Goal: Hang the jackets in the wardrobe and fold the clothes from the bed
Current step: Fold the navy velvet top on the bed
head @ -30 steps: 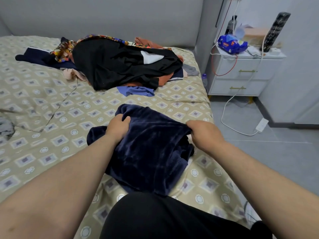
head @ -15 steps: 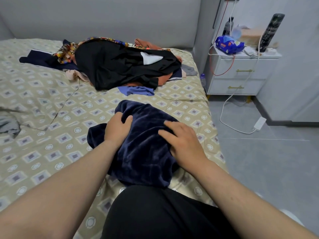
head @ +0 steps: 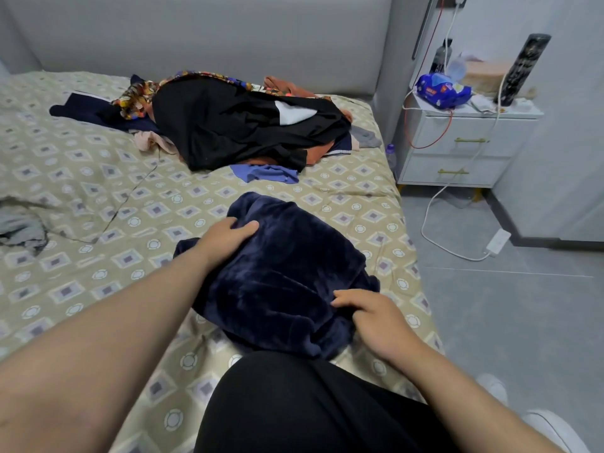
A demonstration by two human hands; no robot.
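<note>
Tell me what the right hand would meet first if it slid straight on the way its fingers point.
More of the navy garment, which the right hand touches and points up-left across. Beyond that, probably the left hand, though depth is unclear.

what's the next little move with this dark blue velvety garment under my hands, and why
Probably sweep the right hand across the dark blue velvety garment to flatten it. It lies bunched and creased on the patterned bed, the left hand rests on its far part, and the right fingertips touch its near right edge.
</note>
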